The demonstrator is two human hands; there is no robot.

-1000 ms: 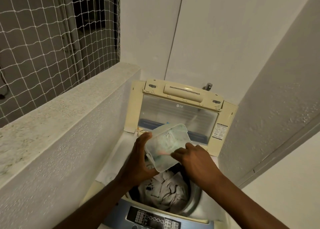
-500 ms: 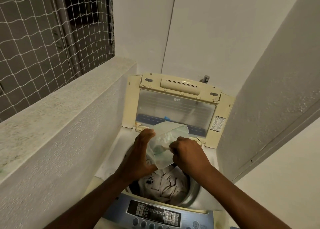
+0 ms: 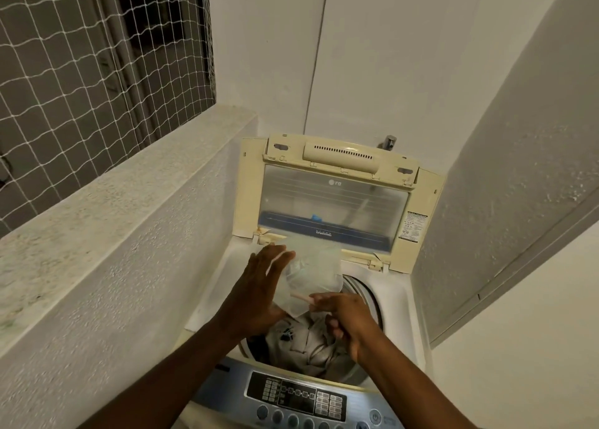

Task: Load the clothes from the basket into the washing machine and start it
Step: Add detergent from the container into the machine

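Note:
A top-loading washing machine (image 3: 399, 302) stands with its lid (image 3: 334, 198) raised. Grey and pale clothes (image 3: 308, 344) lie in the drum. Over the drum's far left edge, a translucent plastic container (image 3: 316, 271) is tilted, mouth towards me. My left hand (image 3: 256, 292) holds it from the left side, fingers stretched flat along its wall. My right hand (image 3: 346, 318) is closed on a thin pinkish scoop handle (image 3: 299, 296) at the container's lower edge. The basket is out of view.
The control panel (image 3: 298, 396) with buttons runs along the machine's near edge. A rough concrete ledge (image 3: 129, 221) rises close on the left, with netting (image 3: 81, 72) above it. A white wall (image 3: 518, 201) hems the machine on the right. A tap (image 3: 389, 141) sits behind the lid.
The container has sunk lower towards the drum and tipped further. My left fingers have spread flat along it. My right hand has dropped to the container's lower edge.

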